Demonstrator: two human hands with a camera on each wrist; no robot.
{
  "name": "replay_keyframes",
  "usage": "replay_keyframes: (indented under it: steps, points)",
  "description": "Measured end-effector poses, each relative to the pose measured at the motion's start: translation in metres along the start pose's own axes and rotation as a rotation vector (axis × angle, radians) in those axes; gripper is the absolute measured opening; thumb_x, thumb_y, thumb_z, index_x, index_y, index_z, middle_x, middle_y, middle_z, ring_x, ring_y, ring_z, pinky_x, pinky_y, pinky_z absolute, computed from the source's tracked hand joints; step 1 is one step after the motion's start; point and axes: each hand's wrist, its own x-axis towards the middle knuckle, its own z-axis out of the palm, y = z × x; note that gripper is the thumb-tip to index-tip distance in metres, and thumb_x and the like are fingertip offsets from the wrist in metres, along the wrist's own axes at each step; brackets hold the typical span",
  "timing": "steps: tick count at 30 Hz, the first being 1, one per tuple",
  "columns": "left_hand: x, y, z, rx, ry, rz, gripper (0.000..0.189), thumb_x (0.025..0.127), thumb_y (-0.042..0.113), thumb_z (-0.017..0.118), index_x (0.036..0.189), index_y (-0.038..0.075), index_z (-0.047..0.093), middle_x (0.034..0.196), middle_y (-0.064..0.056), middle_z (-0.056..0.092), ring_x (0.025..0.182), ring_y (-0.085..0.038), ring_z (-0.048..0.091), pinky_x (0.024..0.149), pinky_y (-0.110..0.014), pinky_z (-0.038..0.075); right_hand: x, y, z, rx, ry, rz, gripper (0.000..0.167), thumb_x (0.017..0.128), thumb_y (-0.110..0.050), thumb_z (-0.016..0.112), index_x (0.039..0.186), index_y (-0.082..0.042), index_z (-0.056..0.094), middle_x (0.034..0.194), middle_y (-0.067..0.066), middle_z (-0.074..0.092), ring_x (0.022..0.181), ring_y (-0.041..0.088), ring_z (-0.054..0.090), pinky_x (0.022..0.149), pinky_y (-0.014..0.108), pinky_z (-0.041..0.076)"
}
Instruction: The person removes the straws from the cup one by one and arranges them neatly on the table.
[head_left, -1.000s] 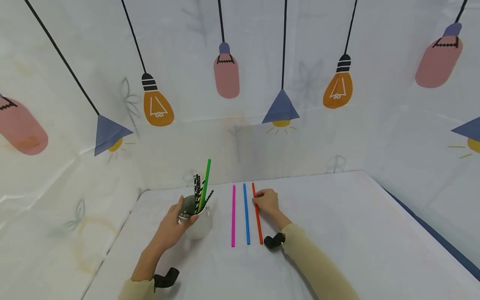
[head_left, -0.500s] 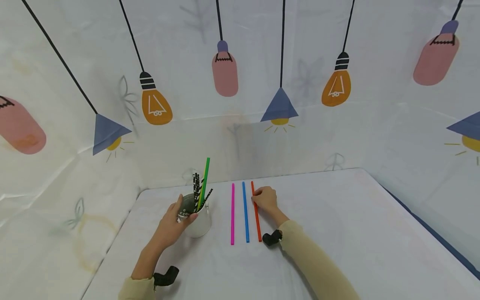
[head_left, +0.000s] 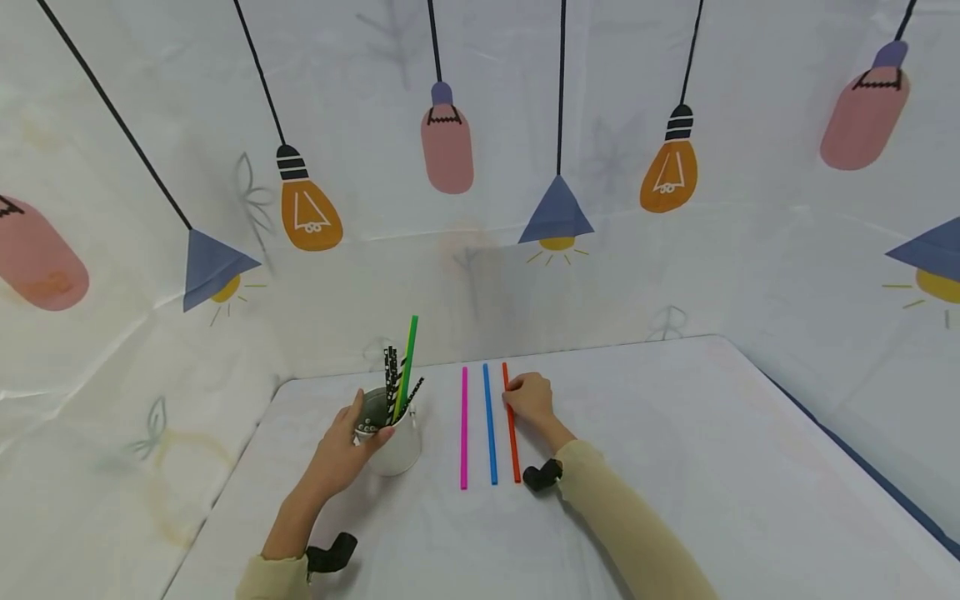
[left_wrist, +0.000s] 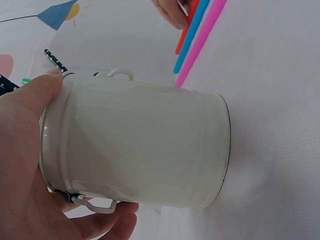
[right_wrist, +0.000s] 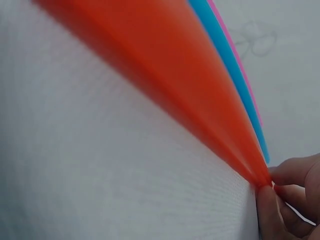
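My left hand grips the rim of a white metal pail with small side lugs, thumb on one side and fingers on the other. Inside the pail stand a green straw and several black-and-white patterned straws. To the right, my right hand pinches an orange-red straw near its far end between thumb and fingers; the straw lies along the table. Left of it, side by side, lie a blue straw and a pink straw.
A white-covered table carries everything. Behind it hangs a pale sheet printed with lamps and bulbs. A black wrist camera sits by the right sleeve, close to the orange-red straw's near end.
The whole head view has shifted slightly. Both hands keep their places, the left on the pail and the right on the orange-red straw.
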Motion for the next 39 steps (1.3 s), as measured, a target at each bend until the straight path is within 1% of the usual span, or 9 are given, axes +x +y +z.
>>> replay_keyframes:
  steps: [5, 9, 20, 25, 27, 31, 34, 36, 39]
  points:
    - [0.001, -0.003, 0.001, 0.007, 0.006, 0.005, 0.101, 0.087, 0.069, 0.053, 0.157, 0.013, 0.004, 0.153, -0.025, 0.024, 0.133, -0.048, 0.033, 0.101, -0.063, 0.032, -0.001, -0.003, -0.001, -0.001, 0.001, 0.014, 0.006, 0.083, -0.009, 0.074, 0.083, -0.004, 0.072, 0.076, 0.006, 0.064, 0.062, 0.018, 0.057, 0.054, 0.028, 0.049]
    - [0.002, -0.005, 0.002, 0.008, 0.01, 0.008, 0.101, 0.087, 0.068, 0.053, 0.157, 0.013, 0.004, 0.153, -0.025, 0.025, 0.133, -0.048, 0.034, 0.101, -0.063, 0.032, -0.002, -0.004, -0.001, 0.021, -0.001, 0.021, 0.007, 0.084, -0.01, 0.073, 0.086, -0.003, 0.072, 0.076, 0.007, 0.064, 0.063, 0.019, 0.057, 0.055, 0.028, 0.05]
    - [-0.001, -0.003, 0.002, 0.002, 0.016, 0.017, 0.1, 0.089, 0.066, 0.054, 0.157, 0.011, 0.005, 0.152, -0.026, 0.026, 0.133, -0.048, 0.034, 0.101, -0.063, 0.032, -0.006, -0.004, -0.006, 0.066, -0.009, 0.009, 0.011, 0.086, -0.012, 0.073, 0.089, -0.002, 0.072, 0.076, 0.006, 0.065, 0.061, 0.018, 0.058, 0.054, 0.028, 0.05]
    - [0.0, -0.003, 0.002, 0.008, 0.017, 0.02, 0.099, 0.089, 0.066, 0.053, 0.157, 0.012, 0.004, 0.152, -0.025, 0.025, 0.133, -0.048, 0.033, 0.101, -0.063, 0.032, -0.005, -0.015, -0.008, 0.096, -0.002, -0.03, 0.012, 0.086, -0.014, 0.073, 0.09, -0.003, 0.071, 0.079, 0.006, 0.066, 0.063, 0.016, 0.059, 0.056, 0.028, 0.051]
    - [0.0, -0.004, 0.002, 0.009, 0.018, 0.019, 0.099, 0.089, 0.066, 0.053, 0.157, 0.012, 0.004, 0.152, -0.025, 0.025, 0.134, -0.047, 0.033, 0.101, -0.063, 0.032, -0.004, -0.023, -0.008, 0.135, -0.012, -0.048, 0.013, 0.086, -0.014, 0.073, 0.091, -0.002, 0.071, 0.081, 0.007, 0.067, 0.063, 0.016, 0.061, 0.056, 0.027, 0.052]
    - [0.001, -0.004, 0.002, 0.004, 0.019, 0.014, 0.099, 0.089, 0.066, 0.053, 0.157, 0.012, 0.004, 0.152, -0.025, 0.025, 0.134, -0.047, 0.033, 0.101, -0.063, 0.032, -0.007, -0.044, -0.008, 0.299, -0.093, -0.053, 0.017, 0.088, -0.015, 0.071, 0.096, 0.0, 0.072, 0.087, 0.015, 0.069, 0.066, 0.022, 0.065, 0.058, 0.029, 0.055]
    - [0.001, -0.004, 0.002, 0.002, 0.02, 0.009, 0.1, 0.089, 0.066, 0.053, 0.157, 0.012, 0.005, 0.152, -0.025, 0.026, 0.133, -0.047, 0.033, 0.101, -0.062, 0.032, -0.011, -0.063, -0.007, 0.413, -0.177, -0.045, 0.019, 0.09, -0.016, 0.069, 0.1, 0.0, 0.072, 0.093, 0.017, 0.069, 0.073, 0.027, 0.067, 0.062, 0.03, 0.056]
    - [0.001, -0.003, 0.002, 0.002, 0.018, 0.005, 0.1, 0.089, 0.067, 0.053, 0.157, 0.012, 0.005, 0.152, -0.025, 0.025, 0.133, -0.047, 0.033, 0.101, -0.062, 0.032, -0.014, -0.076, -0.006, 0.457, -0.225, -0.055, 0.019, 0.091, -0.017, 0.069, 0.102, -0.001, 0.072, 0.094, 0.014, 0.069, 0.078, 0.028, 0.068, 0.065, 0.03, 0.057]
    - [0.001, -0.002, 0.002, 0.007, 0.017, -0.002, 0.1, 0.089, 0.067, 0.052, 0.157, 0.012, 0.005, 0.152, -0.025, 0.025, 0.133, -0.047, 0.034, 0.101, -0.062, 0.033, -0.017, -0.094, -0.004, 0.509, -0.289, -0.084, 0.021, 0.092, -0.018, 0.069, 0.105, -0.003, 0.072, 0.095, 0.011, 0.069, 0.081, 0.027, 0.068, 0.068, 0.031, 0.057]
